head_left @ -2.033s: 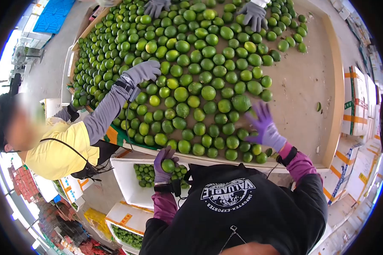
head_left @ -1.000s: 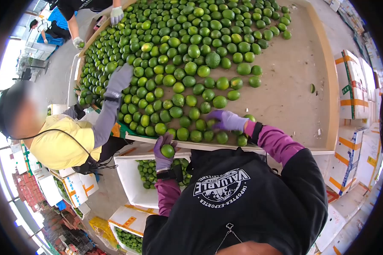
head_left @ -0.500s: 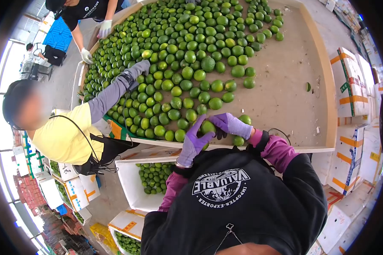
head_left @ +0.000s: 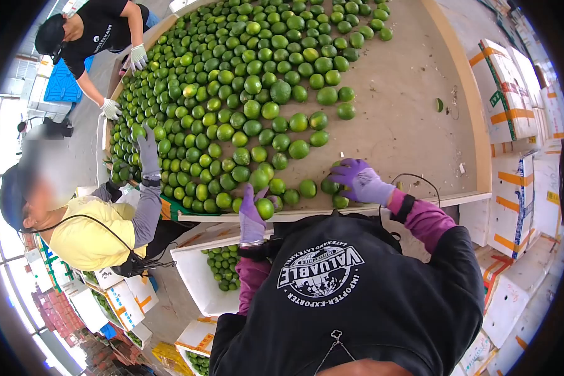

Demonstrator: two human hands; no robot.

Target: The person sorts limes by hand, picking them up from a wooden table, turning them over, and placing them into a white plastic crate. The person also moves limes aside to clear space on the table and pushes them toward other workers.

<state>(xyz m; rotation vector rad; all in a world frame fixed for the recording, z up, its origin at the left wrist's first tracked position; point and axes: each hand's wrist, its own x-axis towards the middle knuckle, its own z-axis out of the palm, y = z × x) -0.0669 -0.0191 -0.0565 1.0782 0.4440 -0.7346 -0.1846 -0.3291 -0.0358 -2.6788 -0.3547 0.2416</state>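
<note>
My left hand [head_left: 252,219], in a purple glove, is at the near edge of the sorting table with its fingers around a green lime [head_left: 265,208]. Another lime [head_left: 259,180] lies close to its fingertips. My right hand [head_left: 361,182], gloved the same way, is further right over the table, its fingers curled on a lime [head_left: 329,184]. One more lime [head_left: 340,201] sits just beneath that hand, by the table's rim. Many loose limes [head_left: 252,110] cover the table's left and middle.
The table's wooden rim [head_left: 472,119] runs along the right side. A white foam box [head_left: 191,276] of limes stands below the near edge. White boxes [head_left: 514,182] are stacked at right. A co-worker in yellow [head_left: 94,232] and another in black [head_left: 100,31] handle limes at left.
My hands, which were together around a lime, have moved apart: the left leftward with a lime, the right onto another lime. The yellow-shirted co-worker's arm has drawn back and now holds a lime.
</note>
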